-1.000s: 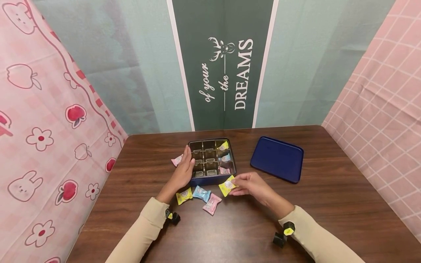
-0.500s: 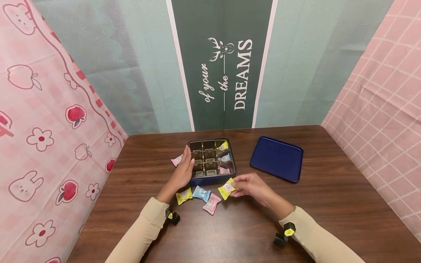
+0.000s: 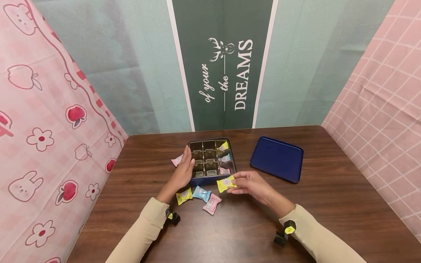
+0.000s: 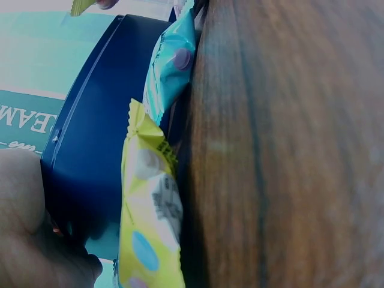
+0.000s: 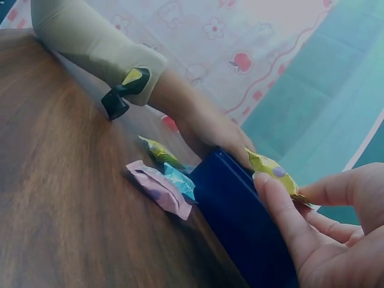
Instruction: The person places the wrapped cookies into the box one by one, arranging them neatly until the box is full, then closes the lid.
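Note:
My right hand (image 3: 251, 185) pinches a yellow wrapped candy (image 3: 225, 183) between thumb and fingers, just off the near right corner of a blue tin (image 3: 210, 180). Straight fingers of my left hand (image 3: 182, 171) rest against the tin's left side. A divided tray inside the tin bears a yellow candy (image 3: 223, 146), a blue candy (image 3: 225, 157) and a pink candy (image 3: 225, 170) down its right column. In front of the tin lie another yellow candy (image 4: 150, 210), a blue candy (image 4: 170, 66) and a pink candy (image 5: 159, 189).
A blue lid (image 3: 277, 159) lies on the wooden table (image 3: 243, 230) to the right of the tin. Partly behind my left hand is one more pink candy (image 3: 177, 160). Fabric backdrops stand along the table's back and sides.
The yellow candy in my right hand has turned from a slant to lying nearly level, and has shifted slightly left. My left hand and the tin have stayed put.

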A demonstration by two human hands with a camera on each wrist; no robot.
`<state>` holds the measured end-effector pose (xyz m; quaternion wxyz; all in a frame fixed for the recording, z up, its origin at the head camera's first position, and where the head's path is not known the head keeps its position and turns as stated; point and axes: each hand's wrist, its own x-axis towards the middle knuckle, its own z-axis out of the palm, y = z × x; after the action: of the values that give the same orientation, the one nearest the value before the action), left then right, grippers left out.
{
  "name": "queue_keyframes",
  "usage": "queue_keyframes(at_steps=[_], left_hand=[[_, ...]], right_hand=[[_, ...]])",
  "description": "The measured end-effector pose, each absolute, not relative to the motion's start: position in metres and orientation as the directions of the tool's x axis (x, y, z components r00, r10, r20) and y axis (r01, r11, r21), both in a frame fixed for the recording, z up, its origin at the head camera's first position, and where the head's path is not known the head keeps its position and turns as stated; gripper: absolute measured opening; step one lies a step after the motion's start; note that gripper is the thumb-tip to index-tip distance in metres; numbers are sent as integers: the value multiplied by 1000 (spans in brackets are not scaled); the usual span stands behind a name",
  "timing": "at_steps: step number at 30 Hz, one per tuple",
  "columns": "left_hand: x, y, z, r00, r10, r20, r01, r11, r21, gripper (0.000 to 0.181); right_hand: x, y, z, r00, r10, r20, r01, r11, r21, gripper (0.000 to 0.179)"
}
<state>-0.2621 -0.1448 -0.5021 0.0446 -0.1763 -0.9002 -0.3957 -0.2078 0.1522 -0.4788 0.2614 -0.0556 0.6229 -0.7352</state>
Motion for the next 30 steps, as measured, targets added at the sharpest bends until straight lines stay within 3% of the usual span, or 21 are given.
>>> queue_keyframes(at_steps=[16,25,30], left_hand=[[-263,-144,-503,-933,280,225,355,628,693,58],[-263,-144,-502,-935,278,219,350,631,693,58],[-262,-144,-501,-937,278,211,343,630,696,59]], right_hand=[[-228,146,-460,-884,-408,-228,316,-164,-934,28],[-241,144,-455,-903,-362,-232,323,-215,-922,11],[-245,142,-453,-909,-343,-235,321,-217,-922,13]])
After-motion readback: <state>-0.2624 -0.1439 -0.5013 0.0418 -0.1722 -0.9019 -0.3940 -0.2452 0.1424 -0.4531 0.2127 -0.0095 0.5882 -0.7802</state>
